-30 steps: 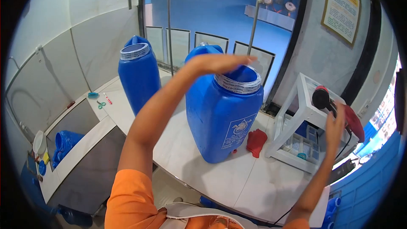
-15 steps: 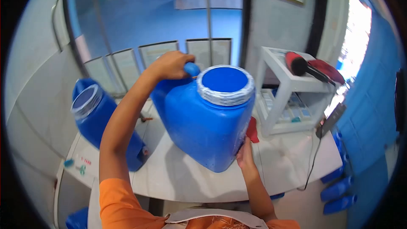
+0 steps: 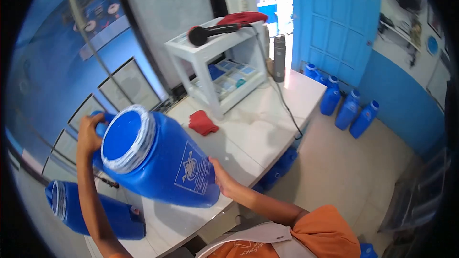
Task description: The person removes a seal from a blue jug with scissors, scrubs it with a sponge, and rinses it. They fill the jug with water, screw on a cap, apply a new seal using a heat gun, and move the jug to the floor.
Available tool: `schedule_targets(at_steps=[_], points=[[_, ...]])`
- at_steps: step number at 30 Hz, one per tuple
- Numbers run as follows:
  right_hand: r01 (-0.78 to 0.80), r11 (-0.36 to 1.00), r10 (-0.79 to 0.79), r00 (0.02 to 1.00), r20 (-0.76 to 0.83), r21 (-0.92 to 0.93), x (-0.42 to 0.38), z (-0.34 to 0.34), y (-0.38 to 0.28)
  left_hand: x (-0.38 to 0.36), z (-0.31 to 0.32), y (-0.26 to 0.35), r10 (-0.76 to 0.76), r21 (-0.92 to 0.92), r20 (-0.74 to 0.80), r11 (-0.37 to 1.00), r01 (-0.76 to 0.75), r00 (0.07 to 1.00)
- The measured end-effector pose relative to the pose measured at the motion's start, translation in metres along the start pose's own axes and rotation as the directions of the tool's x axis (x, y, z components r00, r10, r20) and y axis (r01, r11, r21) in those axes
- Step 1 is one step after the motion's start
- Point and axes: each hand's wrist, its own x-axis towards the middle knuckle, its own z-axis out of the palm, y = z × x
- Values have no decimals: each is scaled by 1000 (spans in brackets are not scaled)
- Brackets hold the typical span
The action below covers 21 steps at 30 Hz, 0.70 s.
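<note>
A blue water jug (image 3: 167, 157) with a wrapped cap (image 3: 123, 136) tilts over the white table in front of me. My left hand (image 3: 90, 135) is closed round its handle at the top. Low on the jug's right side, my right hand (image 3: 224, 181) grips near the bottom edge, beside a printed white label (image 3: 192, 169). Part of its fingers is hidden behind the jug. A second blue jug (image 3: 103, 210) stands on the table to the left, partly covered by my left forearm. A crumpled red cloth (image 3: 203, 123) lies just beyond the held jug.
A white rack (image 3: 222, 105) bears a black-and-red hair dryer (image 3: 210, 33) and a folded red cloth (image 3: 243, 17). A grey tumbler (image 3: 279, 59) and a dangling cord (image 3: 287, 105) are near the table's edge. Several blue jugs (image 3: 348, 110) stand on the floor by the blue door (image 3: 337, 24).
My view has swung right, showing the door and floor jugs. The held jug has turned and tilted, so its printed label now shows. Both hands still hold it.
</note>
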Motion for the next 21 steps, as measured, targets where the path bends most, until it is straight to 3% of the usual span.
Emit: schedule_targets(at_steps=[2, 4, 5, 7, 8, 10, 12, 13, 14, 16, 17, 18, 19, 20, 21], points=[[73, 997, -73, 997, 24, -11, -25, -15, -7, -4, -9, 39, 11, -20, -89, 1000, -13, 996], [-85, 996, 84, 996, 31, 28, -54, -25, -21, -9, -21, 74, 8, -10, -46, 1000, -8, 999], [-74, 996, 73, 997, 26, 42, -64, -31, -25, -9, -28, 91, -21, 10, -8, 1000, 21, 1000], [83, 996, -82, 989, -124, 7, -83, -46, -29, -10, -42, 132, -19, 14, 45, 1000, 19, 999], [82, 997, -80, 988, -130, 15, -90, -56, -29, -12, -50, 153, -36, 20, 97, 999, 35, 995], [284, 955, -273, 955, -119, 88, -106, -78, -29, -14, -68, 190, -14, 73, 125, 997, 5, 992], [257, 952, -240, 964, -116, 165, -123, -103, -31, -5, -86, 229, 41, -54, 425, 998, -20, 904], [192, 949, -191, 981, -29, 250, -118, -131, -25, 2, -93, 248, 90, -5, 532, 995, -102, 842], [120, 935, -147, 988, 55, 333, -124, -153, -19, 7, -93, 263, 89, -12, 546, 995, -98, 833], [121, 940, -134, 991, 21, 320, -168, -166, -33, 23, -94, 295, 249, -343, 826, 934, 102, 506], [242, 931, -235, 970, -60, 273, -192, -168, -40, 32, -97, 316, 299, -342, 894, 936, 79, 333], [356, 910, -333, 933, -137, 213, -211, -176, -43, 42, -95, 341, 300, -346, 895, 934, 90, 329], [347, 890, -319, 937, -140, 295, -226, -189, -41, 51, -90, 368, 252, -254, 967, 954, 156, 35], [332, 895, -301, 942, -146, 298, -235, -206, -32, 55, -85, 394, 194, -147, 943, 972, 186, -271], [373, 887, -332, 925, -185, 272, -237, -226, -21, 57, -79, 419, 235, -180, 899, 968, 177, -370]])
